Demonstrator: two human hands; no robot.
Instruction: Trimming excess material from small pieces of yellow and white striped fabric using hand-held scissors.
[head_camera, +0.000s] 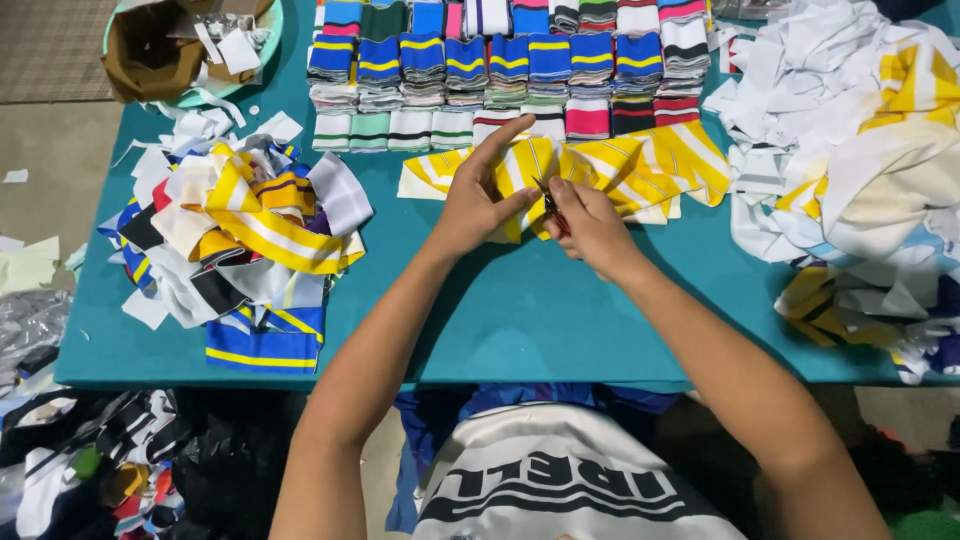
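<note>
A yellow and white striped knit strip (640, 165) lies across the middle of the teal table (520, 310). My left hand (478, 200) presses on the strip with fingers spread, pinning its folded part. My right hand (592, 225) is closed around small red-handled scissors (552, 208), whose blades meet the fabric right beside my left thumb. The two hands almost touch.
Neat rows of folded striped knit pieces (500, 70) line the far side. A heap of mixed striped scraps (240, 230) lies at the left, a big pile of white and yellow fabric (860, 170) at the right. A tub with brown cloth (180, 45) stands far left.
</note>
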